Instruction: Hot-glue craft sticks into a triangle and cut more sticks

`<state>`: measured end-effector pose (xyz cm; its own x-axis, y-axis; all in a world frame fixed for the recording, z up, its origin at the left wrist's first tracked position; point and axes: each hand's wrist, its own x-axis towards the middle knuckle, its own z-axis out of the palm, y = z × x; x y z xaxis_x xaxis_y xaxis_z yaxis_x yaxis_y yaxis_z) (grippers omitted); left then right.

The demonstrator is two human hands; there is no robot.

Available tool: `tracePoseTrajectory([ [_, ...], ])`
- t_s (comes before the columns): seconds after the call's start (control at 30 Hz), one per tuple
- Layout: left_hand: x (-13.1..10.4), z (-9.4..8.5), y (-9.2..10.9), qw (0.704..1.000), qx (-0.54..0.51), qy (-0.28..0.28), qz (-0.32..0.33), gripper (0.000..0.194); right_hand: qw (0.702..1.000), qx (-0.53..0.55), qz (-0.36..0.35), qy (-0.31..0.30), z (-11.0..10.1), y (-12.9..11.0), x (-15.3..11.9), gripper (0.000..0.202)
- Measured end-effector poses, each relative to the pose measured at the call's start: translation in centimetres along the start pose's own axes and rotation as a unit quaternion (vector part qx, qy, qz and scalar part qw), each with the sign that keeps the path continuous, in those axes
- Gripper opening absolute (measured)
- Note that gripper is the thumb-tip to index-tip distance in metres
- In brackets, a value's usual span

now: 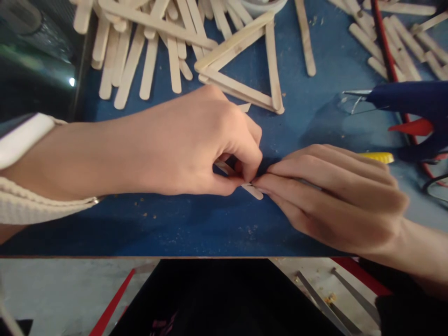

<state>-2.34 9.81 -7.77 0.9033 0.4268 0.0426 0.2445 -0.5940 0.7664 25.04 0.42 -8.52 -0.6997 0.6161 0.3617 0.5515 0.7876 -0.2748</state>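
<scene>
1. Surface (175, 224): blue, flat, running from near to far. It carries all the items below.
2. Loose stick pile (147, 42): flat wooden craft sticks heaped at far left; a second scatter (395, 42) lies at far right.
3. Left hand (189, 144): enters from the left. Its fingers (248, 158) are closed in a pinch on the small stick piece.
4. Right hand (336, 196): enters from the near right. Its fingers (280, 179) are extended and pressed together, tips meeting the left fingertips on the same piece.
5. Glue gun (413, 102): blue body, red trigger, at right, nozzle pointing left, well apart from both hands.
6. Stick triangle (245, 70): assembled from sticks, lying flat just beyond the left hand.
7. White container (262, 5): only its rim shows at the far edge; contents cannot be told.
8. Small stick piece (254, 190): at centre, between the two sets of fingertips, low over the surface and mostly hidden. Judged very light, thin and stiff along its length but liable to snap or splinter if bent; smooth enough to slip. Best held by its flat faces near the ends.
</scene>
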Motion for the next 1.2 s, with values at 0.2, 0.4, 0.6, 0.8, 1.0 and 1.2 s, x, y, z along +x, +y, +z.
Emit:
tracePoseTrajectory([
  [0.2, -0.09, -0.20, -0.33, 0.999, 0.017, -0.024, 0.033, 0.027, 1.000, 0.003, -0.017, 0.011, 0.38, 0.41, -0.08, 0.016],
  [0.4, -0.10, -0.04, -0.60, 0.999, 0.002, -0.010, 0.046, 0.026, 1.000, 0.014, -0.016, 0.020, 0.57, 0.13, 0.34, 0.022],
  [0.6, -0.01, -0.16, -0.38, 0.999, -0.013, -0.014, 0.044, 0.029, 1.000, -0.004, -0.028, -0.005, 0.48, 0.05, 0.91, 0.033],
  [0.8, 0.10, -0.25, -0.21, 0.999, -0.009, -0.031, 0.017, 0.030, 1.000, 0.006, -0.022, -0.016, 0.04, 0.67, 0.46, 0.024],
  [1.0, -0.12, 0.02, -0.70, 0.999, -0.015, -0.017, 0.027, 0.030, 0.999, 0.019, -0.029, 0.000, 0.23, 0.82, 0.60, 0.019],
  [1.2, -0.14, -0.06, -0.62, 0.999, -0.018, -0.010, 0.032, 0.029, 0.999, -0.030, -0.027, -0.037, 0.38, 0.70, 0.64, 0.035],
])
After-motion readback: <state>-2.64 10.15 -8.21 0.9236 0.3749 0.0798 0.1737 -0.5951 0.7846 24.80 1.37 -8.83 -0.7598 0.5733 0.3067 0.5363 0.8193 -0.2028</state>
